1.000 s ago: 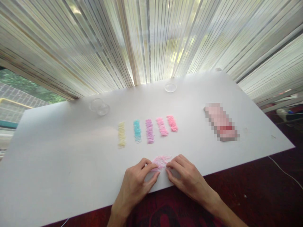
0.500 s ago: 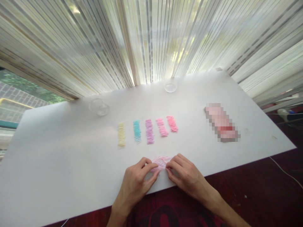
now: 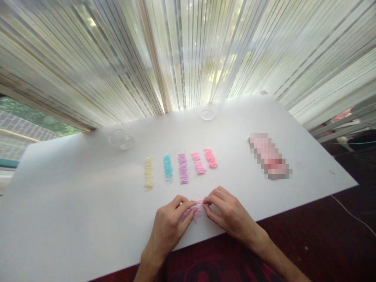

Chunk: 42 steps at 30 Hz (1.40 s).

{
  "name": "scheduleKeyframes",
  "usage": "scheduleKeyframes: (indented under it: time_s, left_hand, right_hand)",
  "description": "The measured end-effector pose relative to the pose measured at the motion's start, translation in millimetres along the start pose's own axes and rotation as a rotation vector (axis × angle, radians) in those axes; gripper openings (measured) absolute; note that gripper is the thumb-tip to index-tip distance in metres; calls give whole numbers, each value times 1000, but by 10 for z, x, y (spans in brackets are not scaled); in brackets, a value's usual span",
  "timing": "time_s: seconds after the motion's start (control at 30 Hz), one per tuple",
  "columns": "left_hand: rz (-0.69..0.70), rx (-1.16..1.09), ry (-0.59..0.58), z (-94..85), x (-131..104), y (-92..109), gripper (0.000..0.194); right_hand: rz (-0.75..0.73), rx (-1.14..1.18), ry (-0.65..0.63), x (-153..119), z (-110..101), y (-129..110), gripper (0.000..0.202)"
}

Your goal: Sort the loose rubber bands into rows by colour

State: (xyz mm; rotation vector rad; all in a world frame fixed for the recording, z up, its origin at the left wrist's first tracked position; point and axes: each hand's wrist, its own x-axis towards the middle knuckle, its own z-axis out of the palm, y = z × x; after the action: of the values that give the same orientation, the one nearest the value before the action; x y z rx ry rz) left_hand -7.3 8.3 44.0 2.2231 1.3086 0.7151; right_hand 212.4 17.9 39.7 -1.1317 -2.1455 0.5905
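Note:
Near the table's front edge, a light pink stringy bundle [image 3: 199, 208] lies between my two hands. My left hand [image 3: 175, 219] pinches its left side with thumb and fingers together. At its upper right, my right hand [image 3: 226, 208] grips strands between closed fingertips. Beyond the hands several strips of short strands stand in a row: a yellow strip [image 3: 149, 174], a blue strip [image 3: 168, 168], a purple strip [image 3: 183, 168], a pink strip [image 3: 198, 163] and a brighter pink strip [image 3: 210, 158].
The white table [image 3: 73, 203] carries clear round containers [image 3: 125, 141] at the back left and a clear round dish [image 3: 208, 114] at the back middle. A blurred pink object [image 3: 268, 156] lies at the right. Striped curtains [image 3: 188, 51] hang along the far edge.
The pink bundle has been drawn into a smaller shape, and my right hand has shifted slightly left and up. The whole view has moved a little.

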Motion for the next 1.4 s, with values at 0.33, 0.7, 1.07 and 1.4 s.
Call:
scheduleKeyframes:
  time_s: [0.33,0.7,1.07,1.4]
  left_hand:
    - [5,79,82,-89,164,-125,16]
    - [-13,348,230,-75,328,-349,16]
    - [-35,329,238,-141,100,-294,19]
    - [-24,34,130,-144,-15,-151,14]
  right_hand:
    - [47,55,44,94,44,-3,18]
    - [85,7,-81,-144,30,-16,16]
    - [-17,-136,-106,-89,164,-59,13]
    - [-36,-92,9,-25,118,-67,13]
